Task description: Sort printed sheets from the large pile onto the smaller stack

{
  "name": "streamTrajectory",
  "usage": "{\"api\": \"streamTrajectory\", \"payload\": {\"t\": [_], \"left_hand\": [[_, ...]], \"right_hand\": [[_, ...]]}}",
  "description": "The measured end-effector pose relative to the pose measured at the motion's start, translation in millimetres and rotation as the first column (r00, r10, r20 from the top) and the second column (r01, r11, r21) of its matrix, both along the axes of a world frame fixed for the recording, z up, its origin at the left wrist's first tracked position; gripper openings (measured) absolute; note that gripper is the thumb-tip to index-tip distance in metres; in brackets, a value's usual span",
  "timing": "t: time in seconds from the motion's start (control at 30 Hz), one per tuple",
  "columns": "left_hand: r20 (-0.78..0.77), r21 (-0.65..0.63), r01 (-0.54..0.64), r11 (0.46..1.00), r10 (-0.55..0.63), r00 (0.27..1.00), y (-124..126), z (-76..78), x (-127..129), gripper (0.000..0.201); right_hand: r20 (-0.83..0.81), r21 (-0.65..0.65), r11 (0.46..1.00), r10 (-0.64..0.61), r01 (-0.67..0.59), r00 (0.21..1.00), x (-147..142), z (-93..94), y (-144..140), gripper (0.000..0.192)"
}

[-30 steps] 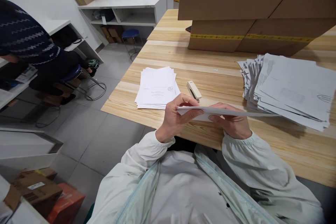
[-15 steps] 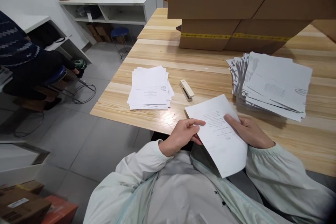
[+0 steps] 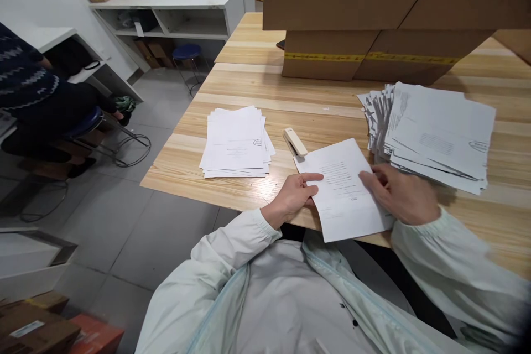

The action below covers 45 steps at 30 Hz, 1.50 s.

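Note:
A printed white paper [image 3: 344, 204] lies tilted at the table's front edge, its lower part sticking out over my lap. My left hand [image 3: 296, 193] grips its left side, index finger stretched along the sheet and thumb on top. At the right edge my right hand [image 3: 402, 193] pinches the paper, thumb on top and the other fingers curled. Whether it is one sheet or more I cannot tell. Just beyond the paper's top left corner sits a cream stapler [image 3: 295, 141], close to or touching it.
To the left rests a small stack of printed papers [image 3: 234, 141]; a taller, ragged stack [image 3: 440, 133] is on the right. Large cardboard boxes [image 3: 332, 50] stand at the back of the wooden table [image 3: 244, 86]. A seated person [image 3: 29, 83] is at far left, near a blue stool [image 3: 186, 52].
Both hands have moved the paper forward and down onto the table edge, turning it slightly. Its top corner is now by the stapler. The stacks stay put.

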<state>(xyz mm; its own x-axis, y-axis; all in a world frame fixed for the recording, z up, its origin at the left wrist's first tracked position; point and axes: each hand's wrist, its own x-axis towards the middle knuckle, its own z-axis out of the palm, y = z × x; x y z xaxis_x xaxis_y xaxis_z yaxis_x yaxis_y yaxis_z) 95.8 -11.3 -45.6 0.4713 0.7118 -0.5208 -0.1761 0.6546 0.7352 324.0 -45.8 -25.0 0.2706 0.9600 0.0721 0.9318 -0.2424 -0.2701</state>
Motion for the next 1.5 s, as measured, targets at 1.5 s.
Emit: {"api": "streamTrajectory", "payload": {"t": [1.5], "left_hand": [[-0.324, 0.851, 0.222, 0.475, 0.142, 0.935, -74.1, 30.2, -67.2, 0.037]], "right_hand": [[-0.894, -0.288, 0.931, -0.178, -0.223, 0.411, -30.2, 24.2, -52.6, 0.051]]}}
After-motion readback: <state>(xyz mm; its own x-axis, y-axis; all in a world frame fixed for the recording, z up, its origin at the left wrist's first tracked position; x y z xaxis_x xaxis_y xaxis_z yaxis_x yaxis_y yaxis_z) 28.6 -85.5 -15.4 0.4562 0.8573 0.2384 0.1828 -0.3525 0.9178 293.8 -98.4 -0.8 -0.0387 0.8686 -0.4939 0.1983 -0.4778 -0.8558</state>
